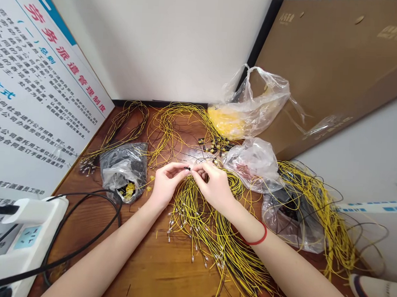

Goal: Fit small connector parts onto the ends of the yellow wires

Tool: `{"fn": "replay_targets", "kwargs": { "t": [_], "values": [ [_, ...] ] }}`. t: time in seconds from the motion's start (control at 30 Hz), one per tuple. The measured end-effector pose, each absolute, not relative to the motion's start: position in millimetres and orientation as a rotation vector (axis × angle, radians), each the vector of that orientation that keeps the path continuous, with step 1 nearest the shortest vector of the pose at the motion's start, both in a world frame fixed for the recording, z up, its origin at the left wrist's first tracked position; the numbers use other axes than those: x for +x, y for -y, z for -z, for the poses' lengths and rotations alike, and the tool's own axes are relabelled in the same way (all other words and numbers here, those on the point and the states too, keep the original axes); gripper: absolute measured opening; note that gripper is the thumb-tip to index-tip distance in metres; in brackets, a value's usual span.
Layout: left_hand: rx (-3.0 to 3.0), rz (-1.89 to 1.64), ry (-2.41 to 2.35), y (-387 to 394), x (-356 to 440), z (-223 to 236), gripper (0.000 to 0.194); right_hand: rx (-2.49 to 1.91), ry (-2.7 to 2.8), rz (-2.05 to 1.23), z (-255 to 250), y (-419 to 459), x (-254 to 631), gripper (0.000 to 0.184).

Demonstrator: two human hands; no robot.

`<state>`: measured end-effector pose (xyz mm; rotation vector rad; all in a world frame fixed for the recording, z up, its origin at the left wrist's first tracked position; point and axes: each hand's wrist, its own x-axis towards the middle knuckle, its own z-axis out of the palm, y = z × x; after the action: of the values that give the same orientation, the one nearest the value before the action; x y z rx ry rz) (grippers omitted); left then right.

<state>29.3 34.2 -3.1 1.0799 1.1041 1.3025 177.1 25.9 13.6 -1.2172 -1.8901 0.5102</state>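
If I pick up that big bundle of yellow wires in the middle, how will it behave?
The yellow wire bundle would probably flop, since its thin strands curve loosely. Strands may snag or trail, as they cross and fan out.

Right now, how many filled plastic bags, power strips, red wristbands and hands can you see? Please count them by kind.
Filled plastic bags: 4
Power strip: 1
Red wristband: 1
Hands: 2
Total: 8
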Motion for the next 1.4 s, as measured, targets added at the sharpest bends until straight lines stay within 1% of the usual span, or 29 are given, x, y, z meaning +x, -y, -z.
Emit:
{"fn": "replay_targets", "kwargs": {
  "t": [0.13, 0.23, 0.3, 0.37, 0.47, 0.6, 0.77, 0.87, 1.0, 1.13, 1.27, 1.4],
  "values": [
    [1.1, -1.28, -1.096, -34.0, 29.1, 3.5, 0.026, -1.235, 1.847, -0.551, -12.1, -26.5, 174.6, 0.011],
    [1.086, -1.286, -1.099, -34.5, 29.1, 4.7, 0.026, -1.232, 1.796, -0.627, -14.1, -26.1, 176.2, 0.003],
    [1.066, -1.307, -1.099, -35.0, 29.1, 5.4, 0.025, -1.225, 1.787, -0.659, -16.1, -25.2, 178.5, 0.011],
    [1.054, -1.324, -1.098, -35.5, 29.1, 5.8, 0.025, -1.225, 1.801, -0.636, -17.7, -24.0, 180.9, 0.014],
    [1.06, -1.322, -1.114, -35.7, 29.1, 5.8, 0.025, -1.24, 1.837, -0.542, -17.8, -23.0, 182.8, 0.003],
    [1.068, -1.318, -1.129, -35.2, 29.7, 5.0, 0.025, -1.251, 1.877, -0.467, -14.8, -24.4, 180.7, 0.011],
    [1.087, -1.292, -1.097, -34.6, 30.4, 4.1, 0.025, -1.232, 1.881, -0.479, -13.0, -26.2, 175.9, 0.01],
    [1.076, -1.308, -1.107, -35.5, 29.7, 5.9, 0.026, -1.235, 1.868, -0.498, -13.7, -25.4, 177.5, 0.006],
    [1.019, -1.344, -1.124, -37.3, 28.9, 8.7, 0.027, -1.273, 1.901, -0.423, -15.4, -23.5, 183.0, 0.004],
    [1.02, -1.344, -1.108, -36.6, 29.7, 6.6, 0.025, -1.325, 1.935, -0.353, -17.0, -23.5, 182.6, 0.01],
    [1.075, -1.291, -1.083, -34.6, 30.6, 3.2, 0.023, -1.352, 1.964, -0.346, -16.5, -25.2, 178.5, 0.01],
    [1.053, -1.324, -1.089, -35.2, 30.0, 4.7, 0.025, -1.374, 1.969, -0.352, -15.5, -25.5, 180.6, 0.008]
  ]
}}
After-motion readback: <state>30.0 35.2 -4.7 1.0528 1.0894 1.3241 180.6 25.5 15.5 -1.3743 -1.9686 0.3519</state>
